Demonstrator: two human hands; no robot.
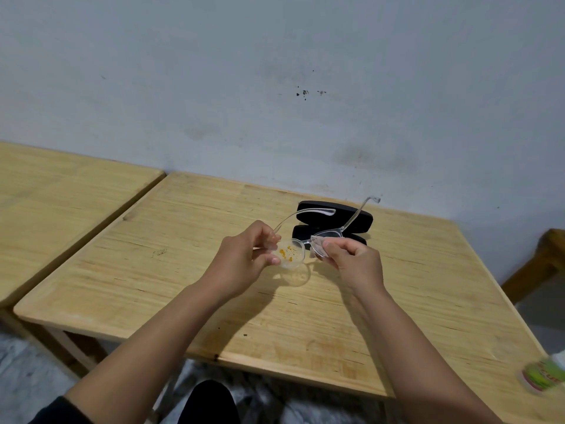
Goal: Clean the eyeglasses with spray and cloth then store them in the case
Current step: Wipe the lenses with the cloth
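Left hand pinching clear-framed eyeglasses steady before open black case | right hand pinching cloth onto lens, wiping

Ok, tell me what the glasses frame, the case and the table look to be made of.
Glasses frame: apparently clear glossy plastic; the table and case show through its arms.
Case: black, matte, seemingly a hard shell; whether plastic or covered with leatherette cannot be told.
Table: pale wood with visible grain lines and small cracks, with a dull, lightly worn finish.
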